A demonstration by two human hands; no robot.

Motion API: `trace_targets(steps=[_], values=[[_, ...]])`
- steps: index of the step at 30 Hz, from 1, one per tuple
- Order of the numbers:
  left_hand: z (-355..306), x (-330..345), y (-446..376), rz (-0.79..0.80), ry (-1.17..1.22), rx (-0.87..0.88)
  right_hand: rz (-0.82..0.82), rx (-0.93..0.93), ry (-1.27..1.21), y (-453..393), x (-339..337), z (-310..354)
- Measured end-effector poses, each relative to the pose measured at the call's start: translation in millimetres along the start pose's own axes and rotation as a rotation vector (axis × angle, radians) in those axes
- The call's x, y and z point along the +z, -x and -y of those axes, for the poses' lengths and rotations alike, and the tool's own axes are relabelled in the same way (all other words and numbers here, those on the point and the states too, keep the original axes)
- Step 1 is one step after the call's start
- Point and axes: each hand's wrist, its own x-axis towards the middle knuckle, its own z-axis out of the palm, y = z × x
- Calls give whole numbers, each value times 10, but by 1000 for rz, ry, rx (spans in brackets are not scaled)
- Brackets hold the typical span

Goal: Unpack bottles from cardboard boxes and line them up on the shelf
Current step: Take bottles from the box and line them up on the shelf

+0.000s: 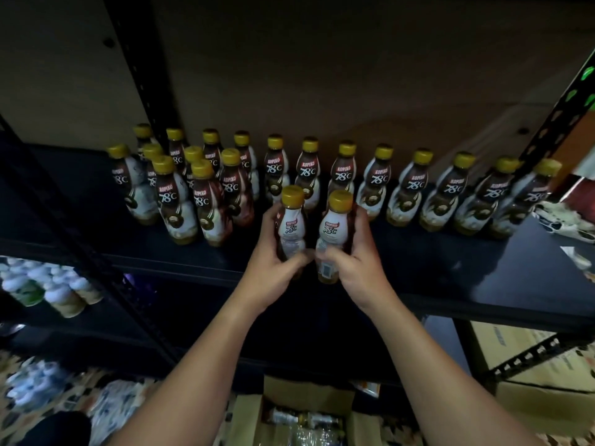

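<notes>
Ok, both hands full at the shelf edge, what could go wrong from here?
The left hand and right hand each hold a bottle low on its body, so either could tip in the grip. Setting them down could knock the back row close behind. The shelf is dim, so alignment is harder to judge.
</notes>
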Motion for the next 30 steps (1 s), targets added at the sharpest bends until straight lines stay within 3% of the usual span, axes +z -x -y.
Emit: trace_targets(steps=[4, 13, 19, 30], values=[[123, -133, 37, 12, -64, 17, 16, 17, 168, 92, -100, -243], [212, -153, 61, -128, -99, 4, -99, 21, 235, 132, -93, -282], [232, -208, 111, -55, -88, 6, -37, -4, 261, 160, -114, -351], [240, -214, 126, -209, -114, 59, -141, 9, 330, 93, 31, -382]])
